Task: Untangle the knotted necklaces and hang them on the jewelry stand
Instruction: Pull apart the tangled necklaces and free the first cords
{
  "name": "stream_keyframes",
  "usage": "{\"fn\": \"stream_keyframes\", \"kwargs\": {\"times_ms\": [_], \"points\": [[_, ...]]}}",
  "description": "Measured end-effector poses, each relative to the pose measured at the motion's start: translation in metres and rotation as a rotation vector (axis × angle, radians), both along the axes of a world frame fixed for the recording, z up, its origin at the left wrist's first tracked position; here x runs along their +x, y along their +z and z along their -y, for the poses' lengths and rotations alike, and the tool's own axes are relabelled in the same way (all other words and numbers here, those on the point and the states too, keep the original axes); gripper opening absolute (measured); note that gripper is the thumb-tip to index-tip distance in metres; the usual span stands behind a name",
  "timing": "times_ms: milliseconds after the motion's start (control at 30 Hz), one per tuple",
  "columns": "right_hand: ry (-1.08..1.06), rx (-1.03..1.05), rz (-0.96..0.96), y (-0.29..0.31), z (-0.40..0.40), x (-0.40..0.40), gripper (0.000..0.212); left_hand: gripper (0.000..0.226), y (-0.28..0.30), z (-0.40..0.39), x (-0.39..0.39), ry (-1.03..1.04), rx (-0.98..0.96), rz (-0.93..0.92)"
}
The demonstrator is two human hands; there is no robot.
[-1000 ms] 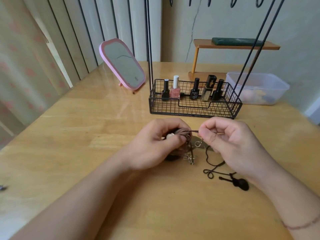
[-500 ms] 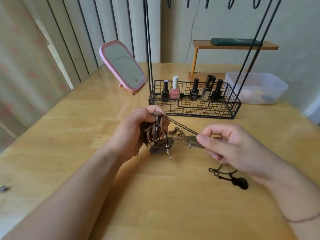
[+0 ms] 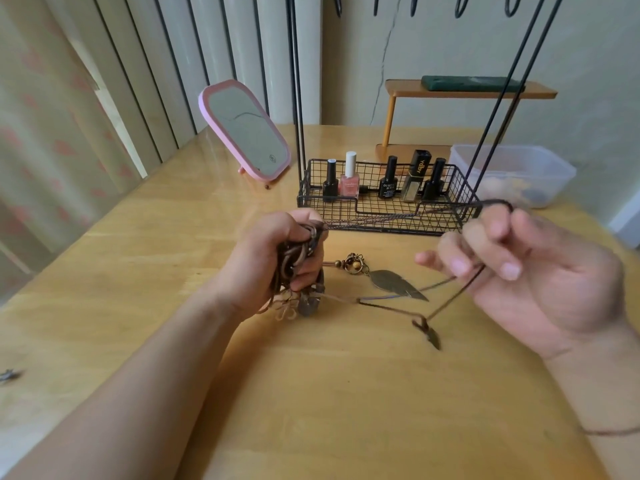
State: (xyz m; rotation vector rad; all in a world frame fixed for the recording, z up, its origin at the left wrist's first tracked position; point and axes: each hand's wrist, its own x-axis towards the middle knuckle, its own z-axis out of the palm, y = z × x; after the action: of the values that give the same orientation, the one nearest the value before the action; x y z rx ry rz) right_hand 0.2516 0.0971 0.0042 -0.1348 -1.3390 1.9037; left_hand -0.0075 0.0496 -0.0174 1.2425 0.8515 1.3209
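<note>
**Cord Drawn Taut From the Knotted Bundle**

Just in front of the wire basket, which forms the base of the jewelry stand, both hands are working above the desk. The left hand is gripping the knotted necklaces in a closed fist, with loops of brown cord bulging out between its fingers and a few metal bits hanging below toward the desk. The right hand is holding one cord away to the right of the bundle, its fingers curled and the cord looped over the raised forefinger; motion blur is making the exact pinch hard to read.

That cord is running nearly level from the top of the left fist across to the right hand, parallel to the basket's front edge, so its long axis is lying left to right. A second strand is dropping from the right hand down toward the desk, past a leaf pendant and a beaded charm that are sitting between the two hands, nearer the left.

The tangle itself is lying wholly inside the left hand, so the freeing probably depends on the right hand pulling outward along that line while the left is acting as anchor. The stand's hooks are hanging high above the basket, well apart from both hands, with nothing on them in view.
</note>
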Motion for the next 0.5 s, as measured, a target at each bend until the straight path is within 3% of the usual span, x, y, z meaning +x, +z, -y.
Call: {"fn": "stream_keyframes", "kwargs": {"times_ms": [33,100,233,333,500], "points": [[0.067,-0.011,-0.046,0.001,0.0,0.0,0.017,0.014,-0.001,0.0,0.002,-0.009,0.018,-0.051],[0.093,0.015,-0.033,0.001,0.0,0.0,0.033,0.011,-0.002,0.0,0.004,-0.023,0.032,-0.115],[-0.13,0.169,0.146,0.001,0.005,-0.003,0.048,0.011,-0.003,0.0,0.002,0.008,0.033,-0.139],[-0.335,0.176,0.254,0.001,0.006,-0.006,0.047,0.02,-0.005,0.001,0.002,0.037,0.073,-0.195],[-0.497,0.22,0.386,0.001,0.012,-0.01,0.058,0.029,-0.006,0.005,0.005,0.138,0.144,-0.6]]}}
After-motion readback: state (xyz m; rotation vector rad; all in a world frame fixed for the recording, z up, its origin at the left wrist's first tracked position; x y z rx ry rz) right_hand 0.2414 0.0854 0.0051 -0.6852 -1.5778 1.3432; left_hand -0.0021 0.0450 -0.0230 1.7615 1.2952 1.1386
